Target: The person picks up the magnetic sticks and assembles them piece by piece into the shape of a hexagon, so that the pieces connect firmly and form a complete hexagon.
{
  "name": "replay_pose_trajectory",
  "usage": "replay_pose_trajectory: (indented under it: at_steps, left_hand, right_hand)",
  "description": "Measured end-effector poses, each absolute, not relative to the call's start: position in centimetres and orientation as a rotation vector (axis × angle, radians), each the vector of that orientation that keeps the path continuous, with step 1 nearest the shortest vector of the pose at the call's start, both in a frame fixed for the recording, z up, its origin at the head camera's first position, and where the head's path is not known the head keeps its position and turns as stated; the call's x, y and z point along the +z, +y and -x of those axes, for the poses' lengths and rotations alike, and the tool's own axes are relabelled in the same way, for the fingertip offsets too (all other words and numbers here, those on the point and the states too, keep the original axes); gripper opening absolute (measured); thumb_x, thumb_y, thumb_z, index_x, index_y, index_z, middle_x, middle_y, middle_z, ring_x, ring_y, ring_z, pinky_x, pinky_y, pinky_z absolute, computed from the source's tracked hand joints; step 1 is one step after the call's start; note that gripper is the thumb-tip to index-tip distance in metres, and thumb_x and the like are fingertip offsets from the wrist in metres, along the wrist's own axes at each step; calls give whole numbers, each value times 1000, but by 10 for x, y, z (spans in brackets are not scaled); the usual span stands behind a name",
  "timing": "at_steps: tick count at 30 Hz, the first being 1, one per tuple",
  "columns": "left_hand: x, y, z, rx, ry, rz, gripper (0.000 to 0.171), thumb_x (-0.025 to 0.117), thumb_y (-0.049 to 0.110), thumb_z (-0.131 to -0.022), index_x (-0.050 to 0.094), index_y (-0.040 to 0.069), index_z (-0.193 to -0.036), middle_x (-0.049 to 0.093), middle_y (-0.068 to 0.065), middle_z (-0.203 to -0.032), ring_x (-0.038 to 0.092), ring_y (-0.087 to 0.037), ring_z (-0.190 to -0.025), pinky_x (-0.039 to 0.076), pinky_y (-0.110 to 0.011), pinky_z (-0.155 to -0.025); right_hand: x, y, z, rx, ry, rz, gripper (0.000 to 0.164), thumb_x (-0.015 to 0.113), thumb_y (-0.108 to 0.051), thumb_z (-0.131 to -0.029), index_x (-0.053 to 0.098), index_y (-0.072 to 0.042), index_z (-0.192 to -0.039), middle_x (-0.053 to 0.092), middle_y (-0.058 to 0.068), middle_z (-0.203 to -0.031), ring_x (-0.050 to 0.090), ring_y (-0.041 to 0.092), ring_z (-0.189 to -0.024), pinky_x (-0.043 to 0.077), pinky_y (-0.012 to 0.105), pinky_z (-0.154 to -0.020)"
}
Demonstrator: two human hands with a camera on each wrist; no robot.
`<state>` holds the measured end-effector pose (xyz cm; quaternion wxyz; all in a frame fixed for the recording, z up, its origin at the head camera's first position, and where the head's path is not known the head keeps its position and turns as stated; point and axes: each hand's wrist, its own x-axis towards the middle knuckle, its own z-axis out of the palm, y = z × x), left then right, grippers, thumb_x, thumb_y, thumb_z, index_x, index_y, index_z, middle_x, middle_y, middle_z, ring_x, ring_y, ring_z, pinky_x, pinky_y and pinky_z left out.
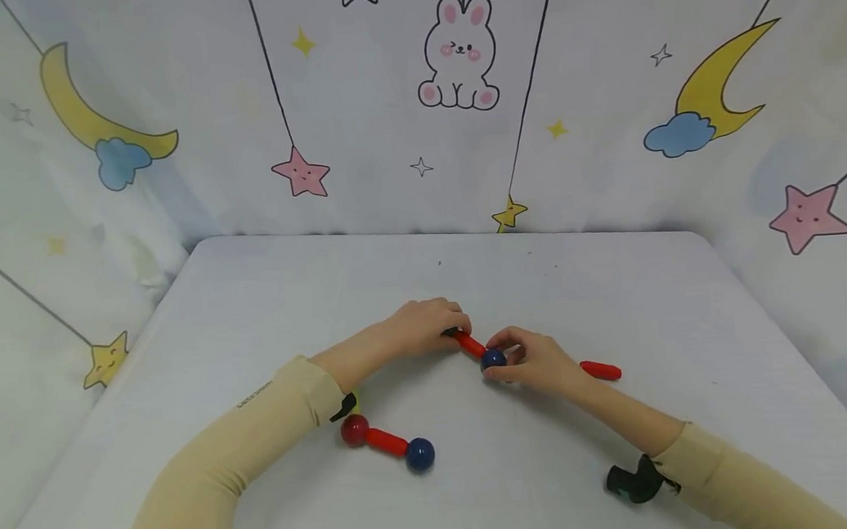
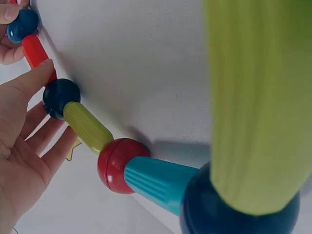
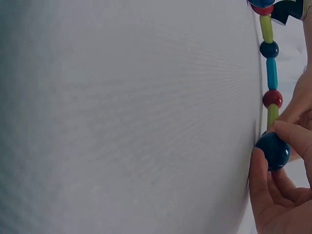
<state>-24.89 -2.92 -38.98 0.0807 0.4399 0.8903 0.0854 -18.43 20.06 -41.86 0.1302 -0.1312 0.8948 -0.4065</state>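
My left hand [image 1: 424,327] holds a red rod [image 2: 35,51] near where it meets a dark blue ball [image 2: 61,98], its thumb on the rod. At the rod's other end, my right hand [image 1: 537,361] pinches a second blue ball [image 3: 274,151] between thumb and fingers. From the first ball a chain runs on through a yellow-green rod [image 2: 88,126], a red ball [image 2: 122,165], a teal rod [image 2: 158,183] and another blue ball [image 2: 239,209]. Much of this chain is hidden under the left forearm in the head view.
Nearer the front, a red ball [image 1: 355,430], red rod [image 1: 387,442] and blue ball [image 1: 420,455] lie joined in line. A loose red rod [image 1: 600,370] lies beyond the right forearm. A dark wrist camera [image 1: 634,480] hangs by the right cuff. A patterned backdrop [image 1: 381,79] stands behind the white table [image 1: 307,281].
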Motion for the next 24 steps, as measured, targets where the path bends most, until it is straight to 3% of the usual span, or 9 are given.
replay_pose_trajectory:
  at_steps: [8,15,21,24]
  left_hand:
    - [-382,-16,242,245,2621,-1448,30,72,28,-90,68,17,-118,65,0,-114,57,-17,-103,47,-32,-88]
    - [-379,-3,236,294,2550,-1469,35,72,34,-88,67,17,-119,65,1,-109,56,-14,-97,45,-27,-81]
    - [-384,-2,235,268,2529,-1454,35,71,36,-89,66,19,-120,65,3,-108,55,-11,-95,43,-24,-80]
    - [-384,-2,235,277,2521,-1461,36,70,35,-90,65,19,-121,65,3,-110,54,-12,-97,43,-24,-79]
  right_hand:
    - [-416,205,183,-1195,2563,348,45,80,-27,-82,60,-11,-119,64,6,-113,60,19,-87,52,31,-72]
    - [-415,211,181,-1230,2522,307,47,80,-22,-82,58,-7,-120,64,7,-108,61,19,-86,53,31,-70]
    - [-404,235,179,-1087,2621,424,31,77,-25,-85,65,-11,-110,65,1,-99,59,18,-88,51,31,-71]
    - [-391,258,178,-890,2746,532,25,75,-22,-86,67,-10,-106,65,2,-101,58,23,-94,51,37,-75]
